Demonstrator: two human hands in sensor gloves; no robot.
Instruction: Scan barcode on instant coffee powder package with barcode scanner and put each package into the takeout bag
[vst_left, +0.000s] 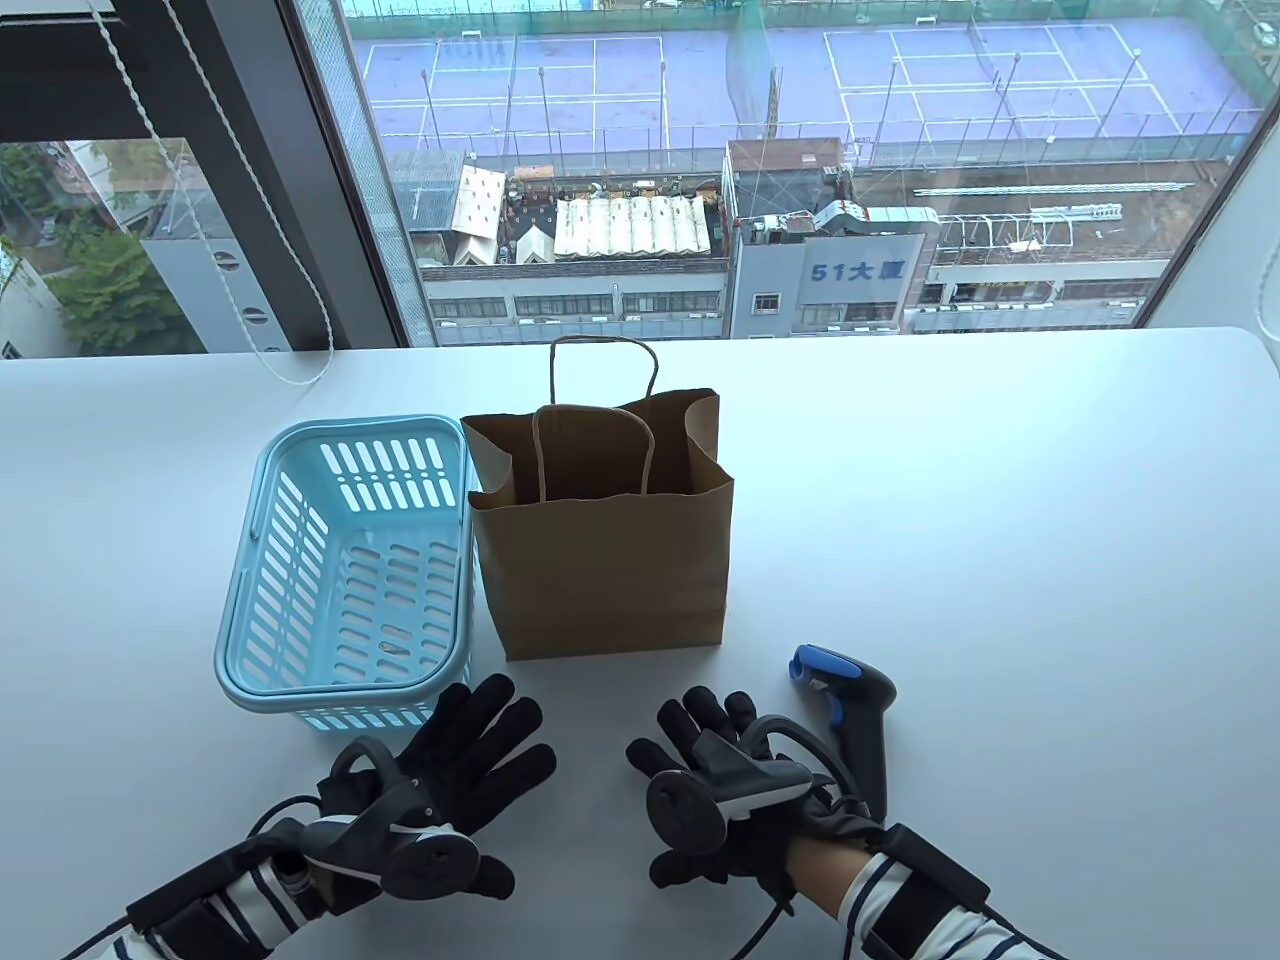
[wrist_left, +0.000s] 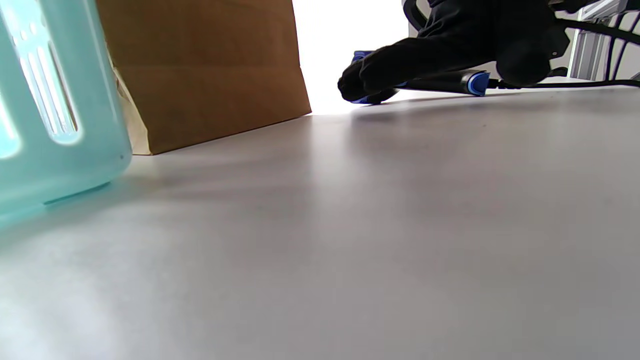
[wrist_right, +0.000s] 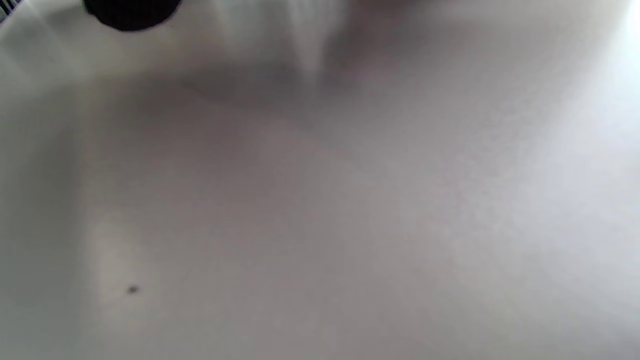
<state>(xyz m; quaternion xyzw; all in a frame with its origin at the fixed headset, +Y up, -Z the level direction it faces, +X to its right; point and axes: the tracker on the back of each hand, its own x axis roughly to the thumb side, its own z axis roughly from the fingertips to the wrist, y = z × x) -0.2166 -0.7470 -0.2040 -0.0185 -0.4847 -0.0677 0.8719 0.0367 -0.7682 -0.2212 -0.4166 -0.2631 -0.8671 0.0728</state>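
Both gloved hands lie flat on the white table (vst_left: 1000, 500) in front of an upright brown paper takeout bag (vst_left: 605, 560), with the light-blue slotted basket (vst_left: 345, 560) standing just to the bag's left and showing no coffee package through its slats; the packages themselves are nowhere to be seen, and whether any sit inside the bag cannot be told, since its interior is hidden from the table view. The left hand (vst_left: 455, 770) rests palm down with its fingers spread, their tips close to the basket's near rim, gripping nothing. The right hand (vst_left: 715, 770) likewise lies palm down with straight, relaxed fingers, empty, just beside the black and blue barcode scanner (vst_left: 850, 715), which lies on the table at its right, apart from the fingers and not held. The left wrist view confirms the right hand low on the tabletop with the scanner behind it. Judged from this layout, the work looks either finished or not yet begun; if packages remain, the next move would call for the right hand to curl round the scanner's handle while the left fetches a package and turns its barcode towards the scanner
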